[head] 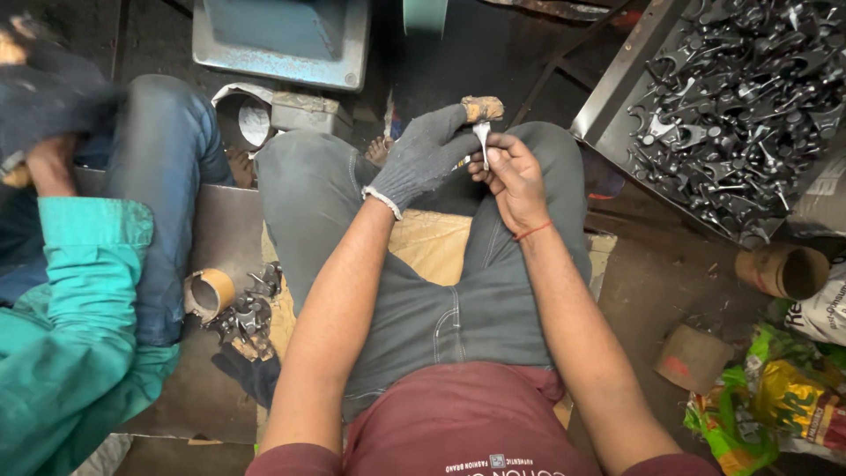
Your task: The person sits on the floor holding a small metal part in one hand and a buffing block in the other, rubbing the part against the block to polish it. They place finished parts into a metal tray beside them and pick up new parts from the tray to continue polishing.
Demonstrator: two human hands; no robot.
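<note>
Pinching a small pale metal piece (483, 141), the gloved left hand (423, 154) and bare right hand (509, 174) meet.

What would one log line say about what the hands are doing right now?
left hand: gloved, touching small metal part | right hand: bare, pinching same part | position: above knees | nearby: tray of metal parts at right

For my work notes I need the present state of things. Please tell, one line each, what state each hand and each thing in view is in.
left hand: gloved, closed on the small metal part
right hand: bare, pinching the same part
small metal part: upright, held between both hands
tray of metal parts: heaped full
cardboard tube: lying down, open end showing
small pile of metal parts: loose beside the tube
</note>
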